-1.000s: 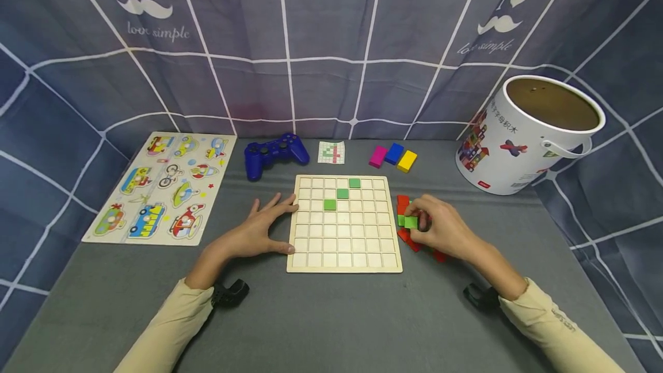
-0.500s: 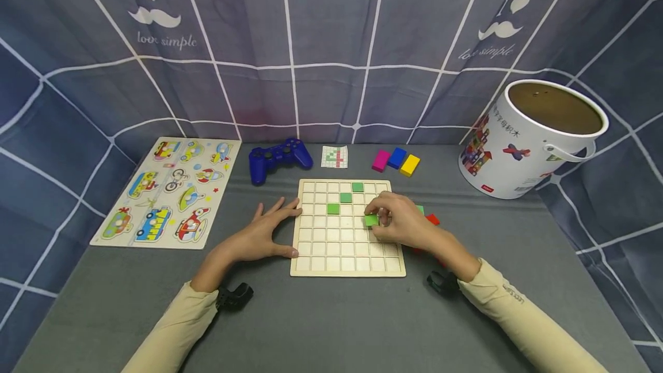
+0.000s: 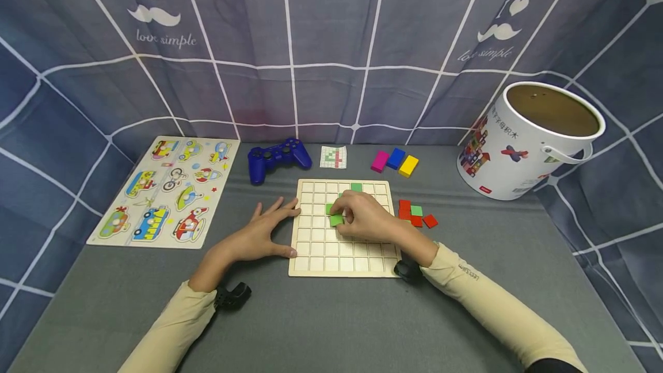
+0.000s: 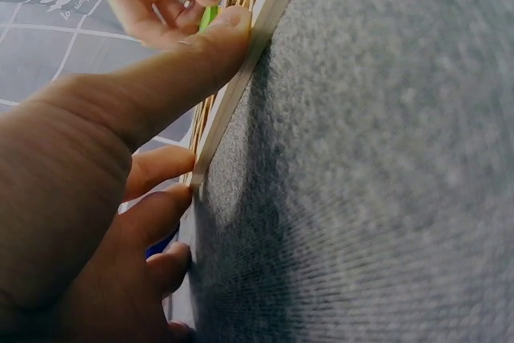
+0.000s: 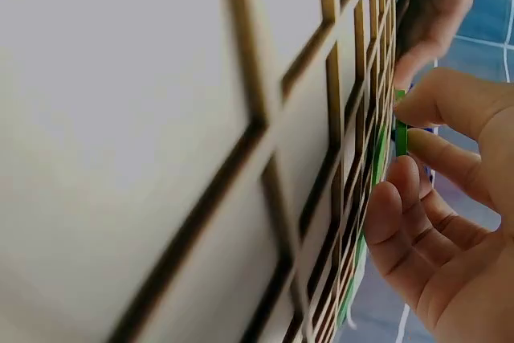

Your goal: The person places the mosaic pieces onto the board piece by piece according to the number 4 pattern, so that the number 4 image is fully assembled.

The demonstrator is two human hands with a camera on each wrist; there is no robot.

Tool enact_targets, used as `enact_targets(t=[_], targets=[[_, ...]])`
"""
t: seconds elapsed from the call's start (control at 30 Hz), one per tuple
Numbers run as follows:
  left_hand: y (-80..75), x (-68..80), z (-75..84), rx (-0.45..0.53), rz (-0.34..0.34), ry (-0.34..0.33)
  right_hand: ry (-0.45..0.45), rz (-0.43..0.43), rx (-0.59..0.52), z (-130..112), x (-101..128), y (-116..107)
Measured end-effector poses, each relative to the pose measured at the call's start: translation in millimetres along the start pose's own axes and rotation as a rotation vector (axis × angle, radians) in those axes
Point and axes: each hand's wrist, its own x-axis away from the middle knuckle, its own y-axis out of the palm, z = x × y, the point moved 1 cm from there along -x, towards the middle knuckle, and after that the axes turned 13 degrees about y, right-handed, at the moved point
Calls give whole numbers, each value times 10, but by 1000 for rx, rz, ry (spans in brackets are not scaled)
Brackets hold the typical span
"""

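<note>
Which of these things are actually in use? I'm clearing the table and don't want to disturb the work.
In use:
right hand pinching a green tile
left hand steadying the wooden grid board
red and green tiles beside the board
pattern card, seemingly

Lying about:
blue game controller
vehicle puzzle
pink, blue, yellow blocks
white bucket

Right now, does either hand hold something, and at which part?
The right hand pinches a green tile by its edges over the grid board. The left hand holds nothing; it presses the board's left edge.
</note>
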Motion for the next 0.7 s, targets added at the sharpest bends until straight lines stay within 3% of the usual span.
enact_targets(t=[0.5, 0.7], targets=[[22, -6, 23, -24, 8, -15, -30, -93, 60, -189, -277, 157], [14, 2, -2, -27, 4, -13, 12, -110, 56, -232, -337, 148]])
